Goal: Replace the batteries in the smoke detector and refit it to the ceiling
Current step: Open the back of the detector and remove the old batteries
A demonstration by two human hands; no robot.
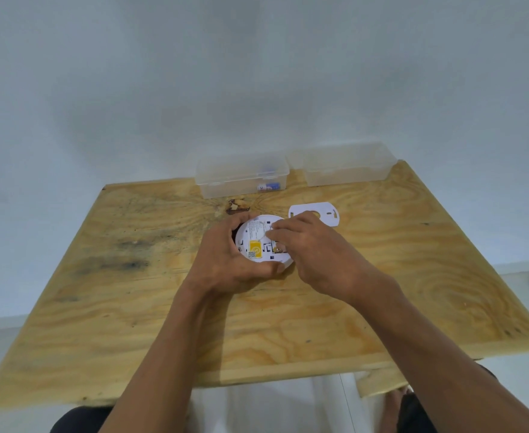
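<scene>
One smoke detector [258, 242], one white mounting plate [322, 214] and two clear plastic boxes sit on a single plywood table [132, 307]. The two boxes stand side by side along the far edge: the left box [241, 175] has something small with blue and red on it inside, too blurred to identify, while the right box [344, 165] shows nothing in it. The mounting plate lies flat just in front of the right box, partly covered by the right hand.

The detector is near the middle of the table, a little toward the far edge, back side up, with a yellow label [254, 247] and printed text showing. The left hand [225, 264] is curled around its left and near rim, fingers wrapped over the far edge and thumb along the near edge, gripping it. The right hand [307, 248] lies over the detector's right half, its fingertips [274, 228] bent down onto the back face near the centre. Whether they pinch anything there cannot be told.
</scene>
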